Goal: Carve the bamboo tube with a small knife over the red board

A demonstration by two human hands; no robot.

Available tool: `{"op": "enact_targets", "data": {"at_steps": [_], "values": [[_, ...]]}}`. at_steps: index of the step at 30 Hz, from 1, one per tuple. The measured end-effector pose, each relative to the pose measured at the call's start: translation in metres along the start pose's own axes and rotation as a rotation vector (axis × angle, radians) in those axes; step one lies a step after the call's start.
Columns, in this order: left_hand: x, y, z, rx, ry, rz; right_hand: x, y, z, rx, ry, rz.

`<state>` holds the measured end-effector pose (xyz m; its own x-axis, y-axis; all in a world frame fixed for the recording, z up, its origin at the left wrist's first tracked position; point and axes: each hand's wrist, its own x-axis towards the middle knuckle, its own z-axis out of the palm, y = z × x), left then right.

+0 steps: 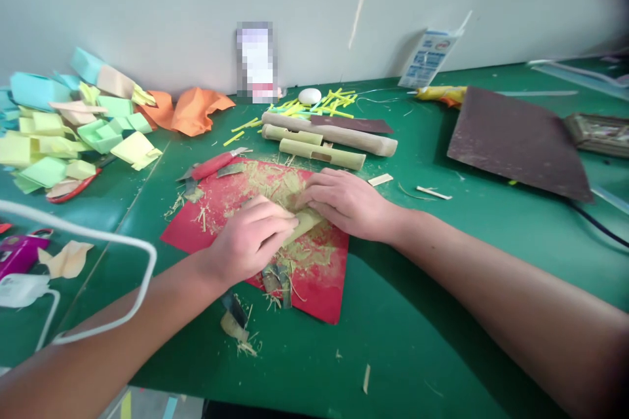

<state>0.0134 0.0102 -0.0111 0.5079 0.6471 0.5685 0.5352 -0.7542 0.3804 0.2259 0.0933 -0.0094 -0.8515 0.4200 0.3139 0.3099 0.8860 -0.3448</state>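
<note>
My left hand [258, 232] is closed round the near end of a pale green bamboo tube [305, 222]. The fingers of my right hand [341, 203] curl over its far end, so part of the tube is hidden. Beneath both hands lies a red sheet [327, 294] strewn with fine bamboo dust and shavings. A red-handled knife [216, 165] rests on the sheet's far left edge. Several dark grey scraps [284, 285] lie at its near side. Just beyond the sheet are a bamboo tube with a cut slot [322, 153] and a longer pale stick [344, 135].
Folded coloured papers [63, 127] and orange paper [196, 111] fill the back left. A phone [255, 62] leans on the wall near yellow strips [334, 103]. At the right lies a brown sheet [515, 141]. A white cable [147, 268] arches above my left forearm.
</note>
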Motion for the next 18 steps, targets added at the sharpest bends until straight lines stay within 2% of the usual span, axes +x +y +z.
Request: {"op": "enact_targets", "data": {"at_steps": [3, 7, 9, 15, 18], "values": [[0.005, -0.001, 0.002, -0.032, -0.014, -0.019, 0.000, 0.001, 0.000, 0.004, 0.004, -0.007], [-0.015, 0.007, -0.018, -0.030, -0.080, -0.085, -0.001, 0.002, 0.000, -0.004, 0.000, -0.011], [-0.021, 0.010, -0.023, -0.010, -0.071, -0.107, -0.001, 0.002, 0.001, -0.010, -0.002, -0.012], [0.001, 0.001, 0.000, -0.064, 0.019, -0.091, -0.002, 0.001, 0.000, -0.009, 0.011, -0.004], [0.000, 0.002, -0.003, -0.080, -0.010, -0.110, -0.003, 0.001, 0.000, -0.008, 0.011, 0.001]]}}
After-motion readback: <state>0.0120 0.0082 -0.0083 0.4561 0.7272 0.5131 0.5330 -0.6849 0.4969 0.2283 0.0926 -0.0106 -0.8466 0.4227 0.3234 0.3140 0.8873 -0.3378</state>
